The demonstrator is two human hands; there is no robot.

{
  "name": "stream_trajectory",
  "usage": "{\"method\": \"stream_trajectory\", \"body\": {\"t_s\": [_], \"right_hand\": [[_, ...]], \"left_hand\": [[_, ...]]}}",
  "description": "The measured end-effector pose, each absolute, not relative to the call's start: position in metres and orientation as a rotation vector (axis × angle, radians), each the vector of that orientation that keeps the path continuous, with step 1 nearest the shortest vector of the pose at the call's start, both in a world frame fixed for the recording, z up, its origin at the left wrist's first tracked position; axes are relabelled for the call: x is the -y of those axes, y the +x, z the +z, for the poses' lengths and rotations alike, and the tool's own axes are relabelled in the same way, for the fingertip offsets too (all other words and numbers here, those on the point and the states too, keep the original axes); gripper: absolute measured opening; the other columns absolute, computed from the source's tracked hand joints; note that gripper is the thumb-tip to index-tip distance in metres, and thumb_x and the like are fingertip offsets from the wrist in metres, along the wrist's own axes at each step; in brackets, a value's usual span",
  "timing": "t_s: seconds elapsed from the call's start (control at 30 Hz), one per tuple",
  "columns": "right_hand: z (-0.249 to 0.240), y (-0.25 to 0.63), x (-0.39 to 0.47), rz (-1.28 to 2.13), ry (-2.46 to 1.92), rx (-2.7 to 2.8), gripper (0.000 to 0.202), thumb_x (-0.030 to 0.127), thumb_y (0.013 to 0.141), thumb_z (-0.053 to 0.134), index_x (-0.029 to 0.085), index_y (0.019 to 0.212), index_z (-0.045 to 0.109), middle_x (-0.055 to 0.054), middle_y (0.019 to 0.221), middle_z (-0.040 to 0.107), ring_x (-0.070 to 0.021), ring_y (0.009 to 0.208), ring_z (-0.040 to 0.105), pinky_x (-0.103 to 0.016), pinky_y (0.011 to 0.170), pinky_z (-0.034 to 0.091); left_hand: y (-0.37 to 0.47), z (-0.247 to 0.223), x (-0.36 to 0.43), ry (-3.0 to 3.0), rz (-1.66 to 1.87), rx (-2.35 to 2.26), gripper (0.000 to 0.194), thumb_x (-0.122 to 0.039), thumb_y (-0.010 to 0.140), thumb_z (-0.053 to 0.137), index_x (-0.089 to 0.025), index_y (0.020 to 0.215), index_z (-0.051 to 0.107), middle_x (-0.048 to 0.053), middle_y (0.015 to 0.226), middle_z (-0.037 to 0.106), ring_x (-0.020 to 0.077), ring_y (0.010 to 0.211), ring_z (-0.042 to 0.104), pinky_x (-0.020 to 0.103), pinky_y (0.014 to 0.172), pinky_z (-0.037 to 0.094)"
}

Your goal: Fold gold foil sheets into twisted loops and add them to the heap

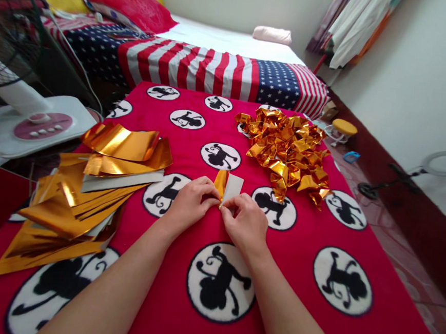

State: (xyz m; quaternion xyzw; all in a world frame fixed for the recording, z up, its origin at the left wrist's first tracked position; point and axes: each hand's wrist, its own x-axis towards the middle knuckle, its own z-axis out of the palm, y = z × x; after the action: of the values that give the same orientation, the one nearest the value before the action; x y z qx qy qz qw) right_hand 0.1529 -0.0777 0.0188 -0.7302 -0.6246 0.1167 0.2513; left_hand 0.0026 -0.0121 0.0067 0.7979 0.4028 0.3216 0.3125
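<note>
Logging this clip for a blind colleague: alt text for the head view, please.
A person's left hand and right hand pinch a small gold-and-white paper over a red cloth with black monkey prints. Loose gold sheets are piled on the left, crumpled gold pieces heaped on the right; a bed stands behind.

Paper pile (88, 210) left on cloth (290, 296), foil heap (287, 141) right, sheet (234, 186) between, bed (211, 68) behind.

Folded paper (234, 186), gold and white, is pinched at its near end.
</note>
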Motion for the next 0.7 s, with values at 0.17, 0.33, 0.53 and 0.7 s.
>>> {"method": "stream_trajectory", "body": {"t_s": [0.17, 0.33, 0.53, 0.7], "right_hand": [[0.0188, 0.1514, 0.0765, 0.308, -2.017, 1.701, 0.009, 0.030, 0.079, 0.065, 0.025, 0.071, 0.065, 0.002, 0.078, 0.062, -0.0149, 0.077, 0.057, -0.027, 0.060, 0.030], [0.0190, 0.1505, 0.0752, 0.288, -2.036, 1.705, 0.010, 0.030, 0.078, 0.065, 0.025, 0.070, 0.062, 0.003, 0.077, 0.061, -0.0153, 0.076, 0.056, -0.027, 0.058, 0.027], [0.0197, 0.1502, 0.0758, 0.281, -2.029, 1.718, 0.010, 0.029, 0.078, 0.064, 0.024, 0.070, 0.060, 0.002, 0.078, 0.061, -0.0159, 0.076, 0.055, -0.027, 0.058, 0.027], [0.0181, 0.1501, 0.0774, 0.258, -1.994, 1.720, 0.009, 0.027, 0.079, 0.064, 0.023, 0.074, 0.056, 0.003, 0.079, 0.060, -0.0156, 0.078, 0.055, -0.026, 0.060, 0.029]], "left_hand": [[0.0030, 0.0048, 0.0126, 2.106, 0.852, -1.075, 0.011, -0.009, 0.077, 0.065, -0.019, 0.077, 0.070, 0.000, 0.083, 0.061, 0.0135, 0.079, 0.059, 0.027, 0.074, 0.046], [0.0059, 0.0081, 0.0157, 2.123, 0.848, -1.154, 0.010, -0.010, 0.077, 0.065, -0.018, 0.075, 0.069, 0.001, 0.082, 0.061, 0.0135, 0.077, 0.059, 0.027, 0.074, 0.047], [0.0085, 0.0123, 0.0178, 2.153, 0.835, -1.193, 0.010, -0.009, 0.076, 0.065, -0.018, 0.075, 0.068, 0.001, 0.082, 0.061, 0.0146, 0.078, 0.059, 0.028, 0.074, 0.047], [0.0085, 0.0081, 0.0165, 2.165, 0.848, -1.192, 0.014, -0.010, 0.073, 0.067, -0.019, 0.084, 0.065, 0.001, 0.083, 0.060, 0.0153, 0.077, 0.058, 0.029, 0.073, 0.048]]}}
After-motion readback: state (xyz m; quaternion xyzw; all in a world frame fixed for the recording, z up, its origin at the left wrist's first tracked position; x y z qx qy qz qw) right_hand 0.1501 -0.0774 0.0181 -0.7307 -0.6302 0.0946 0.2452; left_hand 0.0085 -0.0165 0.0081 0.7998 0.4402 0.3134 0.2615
